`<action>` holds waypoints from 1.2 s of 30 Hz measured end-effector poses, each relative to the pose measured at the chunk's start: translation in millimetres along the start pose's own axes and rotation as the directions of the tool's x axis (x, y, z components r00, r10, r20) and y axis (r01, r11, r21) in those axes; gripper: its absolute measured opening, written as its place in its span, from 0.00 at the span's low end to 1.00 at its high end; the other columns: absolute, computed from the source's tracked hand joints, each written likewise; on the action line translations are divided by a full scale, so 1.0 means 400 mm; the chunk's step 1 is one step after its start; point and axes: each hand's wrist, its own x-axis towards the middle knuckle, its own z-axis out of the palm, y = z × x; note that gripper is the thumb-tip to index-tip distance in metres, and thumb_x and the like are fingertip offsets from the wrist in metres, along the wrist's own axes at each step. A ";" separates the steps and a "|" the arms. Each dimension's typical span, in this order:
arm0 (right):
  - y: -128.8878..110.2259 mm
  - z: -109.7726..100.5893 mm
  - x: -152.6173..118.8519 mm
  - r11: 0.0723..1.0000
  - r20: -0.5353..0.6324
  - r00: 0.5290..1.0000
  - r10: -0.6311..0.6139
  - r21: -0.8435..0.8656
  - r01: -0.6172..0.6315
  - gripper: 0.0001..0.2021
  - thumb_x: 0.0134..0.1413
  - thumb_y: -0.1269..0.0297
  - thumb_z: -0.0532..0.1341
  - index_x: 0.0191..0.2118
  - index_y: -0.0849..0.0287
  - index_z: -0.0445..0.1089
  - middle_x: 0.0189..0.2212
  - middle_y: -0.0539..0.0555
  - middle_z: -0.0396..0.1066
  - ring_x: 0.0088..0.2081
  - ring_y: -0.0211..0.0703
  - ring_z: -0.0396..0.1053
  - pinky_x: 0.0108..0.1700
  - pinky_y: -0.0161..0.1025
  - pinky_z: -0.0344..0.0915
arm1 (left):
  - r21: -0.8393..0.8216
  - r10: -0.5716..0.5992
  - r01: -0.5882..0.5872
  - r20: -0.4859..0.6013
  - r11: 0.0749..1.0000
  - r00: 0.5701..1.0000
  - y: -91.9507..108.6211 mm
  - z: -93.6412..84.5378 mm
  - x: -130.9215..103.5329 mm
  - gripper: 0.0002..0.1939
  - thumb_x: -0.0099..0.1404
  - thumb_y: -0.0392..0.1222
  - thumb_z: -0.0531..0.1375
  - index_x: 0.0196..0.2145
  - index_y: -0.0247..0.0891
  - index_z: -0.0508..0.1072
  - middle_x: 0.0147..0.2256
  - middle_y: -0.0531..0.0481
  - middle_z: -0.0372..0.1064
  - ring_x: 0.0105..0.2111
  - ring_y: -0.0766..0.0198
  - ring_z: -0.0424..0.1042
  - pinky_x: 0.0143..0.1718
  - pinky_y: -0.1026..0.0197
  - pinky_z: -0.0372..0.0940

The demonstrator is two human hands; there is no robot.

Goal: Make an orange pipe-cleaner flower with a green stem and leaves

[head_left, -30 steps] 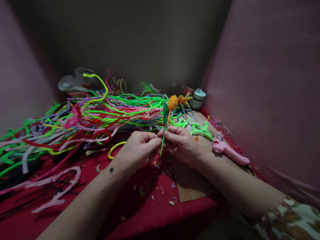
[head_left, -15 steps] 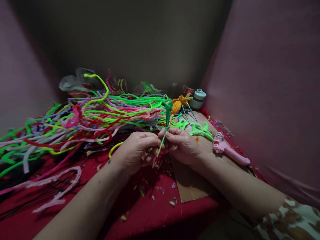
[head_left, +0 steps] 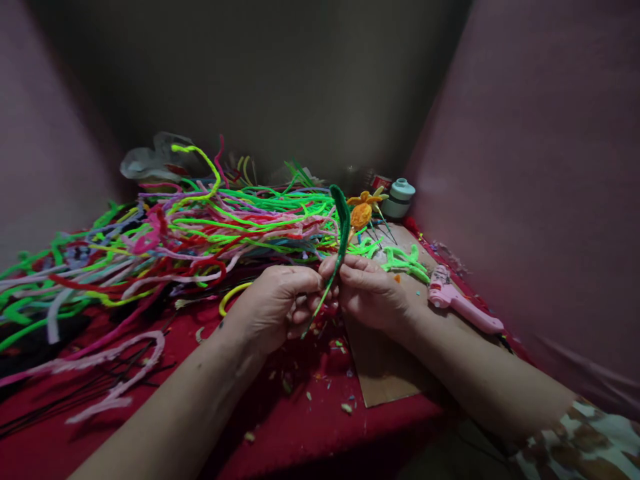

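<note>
Between my two hands is a pipe-cleaner flower. Its dark green leaf (head_left: 343,223) stands upright, curved at the top, and a thin green stem (head_left: 323,303) slants down to the lower left. The orange bud (head_left: 361,215) shows just behind and right of the leaf; its lower part is partly hidden. My left hand (head_left: 287,297) is closed, its thumb and fingers pinching at the stem. My right hand (head_left: 367,290) is closed around the stem at the leaf's base. Its fingertips meet those of the left.
A heap of colourful pipe cleaners (head_left: 225,227) covers the left and back of the red cloth (head_left: 300,420). At the right, a cardboard sheet (head_left: 385,377) lies under green pieces (head_left: 407,260) and a pink glue gun (head_left: 463,303). Behind stands a pale teal bottle (head_left: 400,199).
The green leaf has turned and now shows broader and taller in front. The orange bud has shifted slightly right. Both hands keep nearly the same place and grip.
</note>
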 end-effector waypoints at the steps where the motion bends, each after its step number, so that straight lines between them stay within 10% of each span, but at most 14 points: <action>1: 0.002 0.000 0.001 1.000 -0.033 0.999 -0.008 -0.015 0.007 0.10 0.41 0.60 0.68 0.29 0.60 0.74 0.24 0.49 0.69 0.23 0.33 0.61 0.27 0.33 0.57 | 0.011 0.016 -0.016 -0.015 1.000 1.000 0.001 0.003 -0.001 0.11 0.48 0.39 0.58 0.14 0.35 0.62 0.10 0.59 0.51 0.10 0.76 0.47 0.10 0.70 0.43; 24: 0.001 0.005 0.009 0.999 -0.054 0.998 -0.013 0.044 0.015 0.05 0.42 0.68 0.65 0.28 0.62 0.70 0.19 0.47 0.64 0.20 0.33 0.60 0.23 0.33 0.56 | 0.459 0.288 -0.179 -0.178 0.870 0.941 0.021 0.015 -0.024 0.10 0.52 0.36 0.56 0.15 0.36 0.63 0.12 0.58 0.52 0.13 0.74 0.50 0.15 0.69 0.46; 36: 0.003 0.000 0.010 0.994 -0.028 0.999 0.017 0.108 -0.014 0.03 0.42 0.71 0.63 0.27 0.63 0.69 0.20 0.48 0.65 0.20 0.32 0.59 0.23 0.33 0.57 | 0.307 0.378 -0.323 -0.140 0.895 0.915 0.032 -0.015 -0.017 0.03 0.53 0.38 0.61 0.26 0.35 0.72 0.17 0.58 0.62 0.16 0.76 0.55 0.16 0.72 0.50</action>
